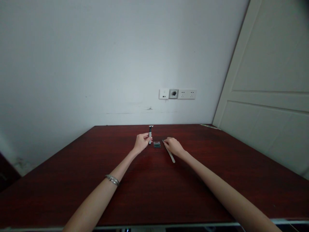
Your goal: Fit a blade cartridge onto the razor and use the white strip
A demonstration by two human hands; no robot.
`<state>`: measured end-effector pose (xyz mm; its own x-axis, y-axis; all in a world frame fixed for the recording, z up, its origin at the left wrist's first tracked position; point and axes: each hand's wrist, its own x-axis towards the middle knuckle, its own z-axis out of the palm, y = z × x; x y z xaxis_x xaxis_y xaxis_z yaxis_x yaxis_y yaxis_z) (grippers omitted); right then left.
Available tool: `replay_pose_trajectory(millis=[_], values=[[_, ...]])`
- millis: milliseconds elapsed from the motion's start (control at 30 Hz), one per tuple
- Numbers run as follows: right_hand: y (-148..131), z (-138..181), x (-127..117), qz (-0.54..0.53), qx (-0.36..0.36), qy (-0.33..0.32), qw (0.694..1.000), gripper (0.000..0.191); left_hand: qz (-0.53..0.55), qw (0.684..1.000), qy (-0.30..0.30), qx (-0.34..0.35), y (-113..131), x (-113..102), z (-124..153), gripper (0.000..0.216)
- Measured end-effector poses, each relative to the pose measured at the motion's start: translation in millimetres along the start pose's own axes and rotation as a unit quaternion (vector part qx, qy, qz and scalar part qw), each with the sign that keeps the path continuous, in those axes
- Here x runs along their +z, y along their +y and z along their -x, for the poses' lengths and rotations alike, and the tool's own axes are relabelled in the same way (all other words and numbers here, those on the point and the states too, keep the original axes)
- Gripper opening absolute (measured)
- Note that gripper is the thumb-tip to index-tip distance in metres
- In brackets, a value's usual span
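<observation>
A slim razor with a pale, metal-looking stem and a short cross-piece head is held upright over the table. It is gripped at its lower end by the left hand, whose fingers are curled shut round the stem. The head is seen standing clear above the knuckles, on the hand's far right side.

A long, thin, flat strip, pale and smooth, is pinched near its far end by the right hand. The fingers are closed on it, and the rest of the strip is seen running back toward the person below the palm, low over the table or on it; which cannot be told.

A small, flat, rectangular box, dark with a greenish sheen, is laid on the table between the two hands, just beside the razor's foot and near the strip's tip. What is in it cannot be made out.

The table is made of dark red wood with a smooth, faintly glossy top. A silvery bracelet is worn on the left wrist. Behind the table a plain white wall is seen, on which a row of white sockets is set. A white panelled door is seen at the right.
</observation>
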<state>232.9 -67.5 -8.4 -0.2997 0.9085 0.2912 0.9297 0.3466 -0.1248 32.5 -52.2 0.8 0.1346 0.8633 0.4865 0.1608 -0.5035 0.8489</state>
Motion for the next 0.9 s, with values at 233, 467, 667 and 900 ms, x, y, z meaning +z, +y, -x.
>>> replay_pose_trajectory(millis=[233,467,667,900], values=[[-2.5,-25.7,0.9,-0.03,-0.084,-0.034,0.995,0.026,-0.008,1.0,-0.016,-0.007,0.0,-0.6,0.6,0.015],[-6.7,-35.6,12.5,-0.016,-0.101,-0.049,0.994,0.025,-0.002,0.999,-0.021,-0.036,-3.2,-0.1,-0.4,0.015],[-9.3,-38.1,11.3,0.009,-0.094,-0.065,0.993,0.023,0.01,0.999,-0.02,-0.035,-6.1,0.3,-2.0,0.018],[-12.3,-39.9,12.4,0.042,-0.11,-0.064,0.991,0.022,0.018,0.999,-0.022,-0.031,-9.8,-0.6,-3.1,0.017]])
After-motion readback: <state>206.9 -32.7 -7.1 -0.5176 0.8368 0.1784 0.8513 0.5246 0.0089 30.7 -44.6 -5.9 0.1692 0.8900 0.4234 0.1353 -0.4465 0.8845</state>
